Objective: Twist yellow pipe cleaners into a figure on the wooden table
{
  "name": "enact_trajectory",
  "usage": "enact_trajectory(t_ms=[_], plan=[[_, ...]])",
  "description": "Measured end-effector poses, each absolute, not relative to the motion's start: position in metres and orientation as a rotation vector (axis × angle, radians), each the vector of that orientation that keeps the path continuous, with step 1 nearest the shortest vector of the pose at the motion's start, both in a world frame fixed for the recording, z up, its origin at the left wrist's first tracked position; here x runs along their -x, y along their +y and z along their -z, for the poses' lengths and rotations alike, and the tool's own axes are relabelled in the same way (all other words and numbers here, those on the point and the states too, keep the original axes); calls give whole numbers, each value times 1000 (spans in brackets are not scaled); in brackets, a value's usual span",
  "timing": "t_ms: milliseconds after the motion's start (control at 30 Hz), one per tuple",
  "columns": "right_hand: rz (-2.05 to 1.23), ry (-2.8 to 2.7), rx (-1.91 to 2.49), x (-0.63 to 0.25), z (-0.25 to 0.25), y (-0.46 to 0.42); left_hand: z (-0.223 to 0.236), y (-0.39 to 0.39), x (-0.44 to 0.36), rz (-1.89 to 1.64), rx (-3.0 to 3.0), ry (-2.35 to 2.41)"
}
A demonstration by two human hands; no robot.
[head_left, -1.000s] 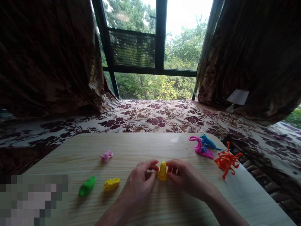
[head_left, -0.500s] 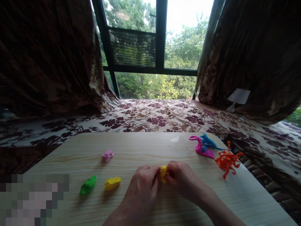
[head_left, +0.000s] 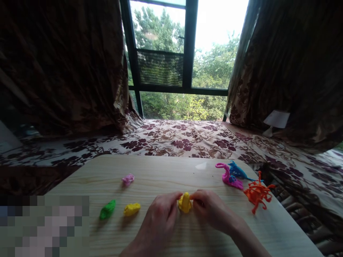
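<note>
Between my hands, low over the middle of the wooden table, is a small yellow modelling-clay piece (head_left: 185, 204) with a raised rounded ridge on the side facing me. The fingertips of my left hand (head_left: 162, 214) pinch its left edge. On the right edge, the thumb and finger of my right hand (head_left: 210, 208) are closed. A second yellow clay lump (head_left: 132, 209) lies to the left of my left hand, with a green clay lump (head_left: 107, 210) beyond it. Farther back is a small pale pink clay lump (head_left: 128, 179).
At the table's (head_left: 166, 167) right side stand a magenta clay shape with a curved neck (head_left: 228, 177), a blue clay figure (head_left: 238, 170) and an orange many-armed clay figure (head_left: 258, 194). A white lamp (head_left: 277, 119) stands on the patterned cloth (head_left: 182, 142) behind. Pixelation hides the lower left.
The yellow clay piece shows more of itself between my fingertips, and its ridge stands more upright. My right fingers have shifted slightly outward along its edge. The whole view has tilted up a little.
</note>
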State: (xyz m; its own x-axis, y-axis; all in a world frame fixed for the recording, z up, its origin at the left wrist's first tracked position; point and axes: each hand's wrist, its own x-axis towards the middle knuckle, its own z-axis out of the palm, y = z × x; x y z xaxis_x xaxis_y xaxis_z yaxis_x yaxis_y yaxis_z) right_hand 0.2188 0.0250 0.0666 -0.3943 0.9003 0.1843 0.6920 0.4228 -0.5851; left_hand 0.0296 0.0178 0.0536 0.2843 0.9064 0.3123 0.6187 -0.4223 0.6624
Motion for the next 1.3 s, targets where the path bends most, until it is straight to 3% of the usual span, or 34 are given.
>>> enact_trajectory(t_ms=[233, 333, 467, 633, 1000, 1300], plan=[[-473, -2091, 1409, -223, -69, 28, -76, 26, 44, -991, -2146, 1801], [-407, -1984, 1423, -224, -69, 31, -72, 16, 75, -832, -2189, 1976], [-355, -1878, 1417, -223, -67, 33, -65, 2, 74, -645, -2258, 2060], [-312, -1764, 1339, -220, -72, 32, -70, 2, 56, -722, -2130, 2060], [-228, -1827, 979, -203, -80, 13, -106, 40, -3, -1247, -1092, 1039], [-211, -1870, 994, -202, -75, 15, -108, 61, -18, -1055, -710, 620]])
